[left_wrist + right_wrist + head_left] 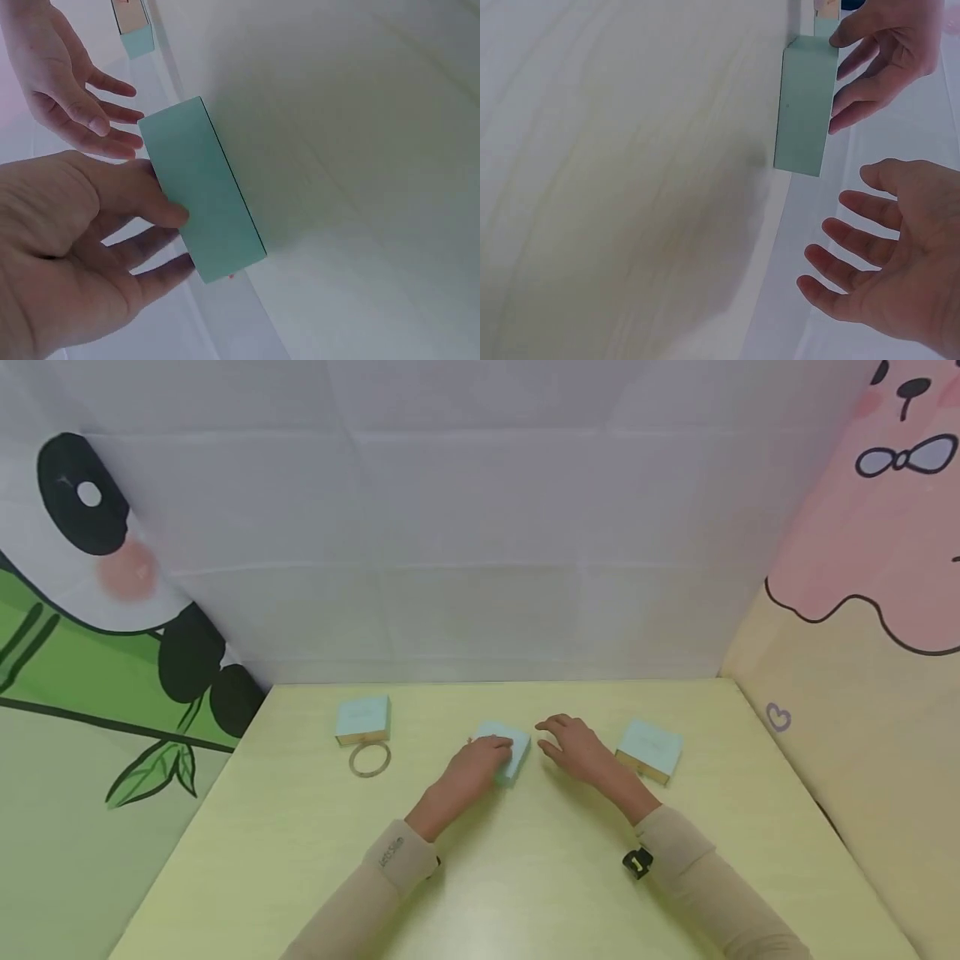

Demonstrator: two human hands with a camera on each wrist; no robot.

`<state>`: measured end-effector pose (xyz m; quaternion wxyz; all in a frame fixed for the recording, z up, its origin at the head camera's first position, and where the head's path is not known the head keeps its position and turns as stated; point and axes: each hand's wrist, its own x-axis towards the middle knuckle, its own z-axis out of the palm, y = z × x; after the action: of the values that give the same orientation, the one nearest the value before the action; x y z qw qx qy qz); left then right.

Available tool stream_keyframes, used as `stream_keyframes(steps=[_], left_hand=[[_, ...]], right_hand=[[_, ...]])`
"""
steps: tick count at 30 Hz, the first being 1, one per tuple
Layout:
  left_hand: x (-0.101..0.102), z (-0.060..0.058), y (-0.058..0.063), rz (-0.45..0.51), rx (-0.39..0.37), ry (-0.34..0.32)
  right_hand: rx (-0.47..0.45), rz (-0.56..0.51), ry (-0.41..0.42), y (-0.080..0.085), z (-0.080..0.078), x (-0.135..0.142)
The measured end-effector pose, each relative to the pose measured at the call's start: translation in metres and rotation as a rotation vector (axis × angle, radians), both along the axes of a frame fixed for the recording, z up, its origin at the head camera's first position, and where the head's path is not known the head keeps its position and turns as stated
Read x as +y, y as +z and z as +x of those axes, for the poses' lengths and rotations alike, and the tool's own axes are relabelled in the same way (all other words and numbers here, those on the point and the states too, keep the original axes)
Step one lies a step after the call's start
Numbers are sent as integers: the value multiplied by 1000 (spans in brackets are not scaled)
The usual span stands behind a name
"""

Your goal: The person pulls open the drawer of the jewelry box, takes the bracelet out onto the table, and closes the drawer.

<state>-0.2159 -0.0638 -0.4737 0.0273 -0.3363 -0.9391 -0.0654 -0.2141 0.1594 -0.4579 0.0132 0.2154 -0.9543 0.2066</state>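
Note:
My left hand is on a small light-blue box near the middle of the table. In the left wrist view its thumb lies against the side of the box, with the fingers across the top. The box appears to rest on the tabletop. To the right of it, my right hand hovers with spread, relaxed fingers and holds nothing. The right wrist view shows a gap between this hand and the box.
A similar blue box with a tan side stands at the left, a thin bangle just in front of it. Another such box sits right of my right hand. The pale yellow table meets a white cloth backdrop.

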Motion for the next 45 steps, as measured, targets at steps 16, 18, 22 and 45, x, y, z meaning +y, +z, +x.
stream_keyframes(steps=[16, 18, 22, 45], left_hand=[[-15, 7, -26, 172, -30, -107], [-9, 10, -24, 153, -17, -80], [-1, 16, -16, 105, 33, 43], [-1, -1, -12, 42, -31, 144]], right_hand=[[-51, -50, -20, -20, 11, -9], [-68, -42, -20, -21, 12, -8], [-47, -54, -16, -17, 11, -7], [-20, -28, -12, -3, -13, -11]])
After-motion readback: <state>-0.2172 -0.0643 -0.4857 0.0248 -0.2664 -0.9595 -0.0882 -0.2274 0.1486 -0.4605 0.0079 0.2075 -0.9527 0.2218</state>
